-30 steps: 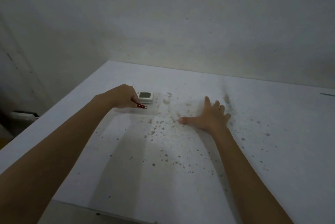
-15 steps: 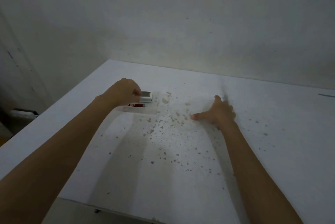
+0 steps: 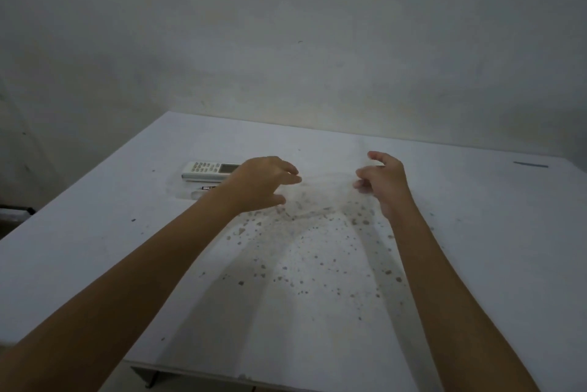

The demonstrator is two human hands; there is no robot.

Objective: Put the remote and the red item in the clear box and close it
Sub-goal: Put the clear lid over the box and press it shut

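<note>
The white worktop (image 3: 95, 248) was speckled at centre. Both forearms reached forward over it. Left hand (image 3: 263, 183) and right hand (image 3: 382, 182) hovered with fingers curled loosely apart, holding nothing discernible. The remote (image 3: 209, 170) lay left of the left hand; the red item (image 3: 208, 188) lay just beside it, nearer the camera. The clear box could not be made out.

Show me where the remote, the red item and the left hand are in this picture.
remote (image 3: 209, 170): head view, on the button area of its white body.
red item (image 3: 208, 188): head view, on its visible part just in front of the remote.
left hand (image 3: 263, 182): head view, on the back of the hand.
</note>
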